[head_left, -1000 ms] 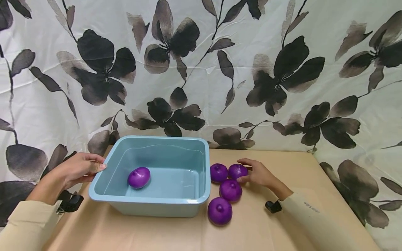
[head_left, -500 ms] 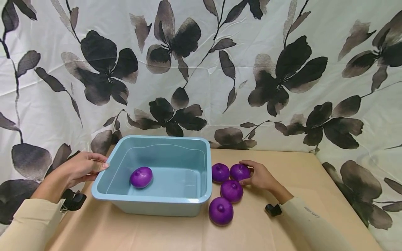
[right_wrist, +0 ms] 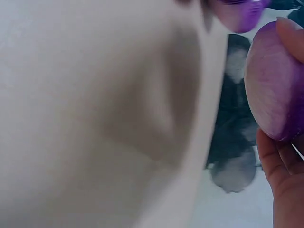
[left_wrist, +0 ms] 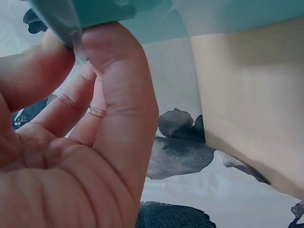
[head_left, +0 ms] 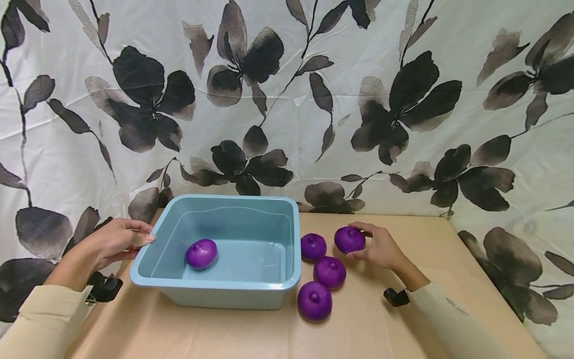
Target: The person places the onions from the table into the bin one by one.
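Observation:
My right hand [head_left: 376, 248] grips a glossy purple onion [head_left: 350, 240] between fingers and thumb, apart from the others. In the right wrist view, that onion's side fades from purple to pale. Three more onions sit near it on the table: one by the tub [head_left: 313, 247], one in the middle [head_left: 330, 272] and one in front [head_left: 315, 301]. My left hand [head_left: 117, 242] pinches the left rim of a light blue plastic tub [head_left: 237, 286]. Inside the tub, left of its middle, lies another purple onion [head_left: 202, 254]. The left wrist view shows thumb and fingers on the rim [left_wrist: 59, 23].
A tan table surface [head_left: 403, 234] spreads under everything. Behind it hangs a white cloth with dark flowers [head_left: 323, 149], also seen along the table's left and right sides. Each wrist wears a small black camera, such as the right one [head_left: 396, 297].
My right hand has lifted its onion off the group, slightly up and to the right. My left hand stays on the tub's rim, and the tub has hardly moved.

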A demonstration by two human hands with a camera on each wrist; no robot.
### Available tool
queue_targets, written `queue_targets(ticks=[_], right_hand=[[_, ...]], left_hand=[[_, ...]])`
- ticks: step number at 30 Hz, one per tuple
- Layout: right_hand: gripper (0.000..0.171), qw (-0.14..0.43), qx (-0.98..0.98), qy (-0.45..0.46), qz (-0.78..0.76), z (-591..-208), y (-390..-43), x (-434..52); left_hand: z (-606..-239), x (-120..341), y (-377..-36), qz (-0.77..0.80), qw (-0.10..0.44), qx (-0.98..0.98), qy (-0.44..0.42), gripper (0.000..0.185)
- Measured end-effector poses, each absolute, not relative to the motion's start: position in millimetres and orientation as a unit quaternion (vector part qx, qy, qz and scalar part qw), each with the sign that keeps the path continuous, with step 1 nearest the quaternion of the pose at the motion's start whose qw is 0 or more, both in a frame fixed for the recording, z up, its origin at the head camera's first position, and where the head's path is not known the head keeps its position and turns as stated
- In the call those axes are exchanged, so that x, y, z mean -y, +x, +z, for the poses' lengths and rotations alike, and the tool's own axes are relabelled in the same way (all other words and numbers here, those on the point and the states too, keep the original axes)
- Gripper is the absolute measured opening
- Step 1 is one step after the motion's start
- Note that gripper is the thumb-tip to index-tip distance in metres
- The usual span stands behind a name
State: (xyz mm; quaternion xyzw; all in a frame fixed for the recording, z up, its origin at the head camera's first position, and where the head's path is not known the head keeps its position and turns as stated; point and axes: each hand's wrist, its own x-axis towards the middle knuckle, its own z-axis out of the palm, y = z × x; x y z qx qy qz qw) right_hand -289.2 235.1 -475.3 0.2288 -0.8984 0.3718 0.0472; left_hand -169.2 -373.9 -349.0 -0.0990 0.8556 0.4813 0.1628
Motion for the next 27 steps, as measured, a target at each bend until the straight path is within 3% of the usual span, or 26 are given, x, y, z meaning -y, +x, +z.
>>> queue_targets(ticks=[7,18,27], right_hand=[[0.075,0.069,0.896,0.238,0.369,-447.1,-283.4,-233.2],[0.073,0.019,0.865,0.254,0.432,-398.6,-269.1,-226.1],[0.069,-0.01,0.82,0.339,0.462,-369.2,-263.1,-206.2]], left_hand=[[-348.8,376.3,-167.9,0.474,0.161,-0.86,-0.1,0.042],[-349.5,372.5,-170.3,0.481,0.152,-0.858,-0.099,0.044],[-351.5,369.5,-168.6,0.491,0.151,-0.852,-0.098,0.043]])
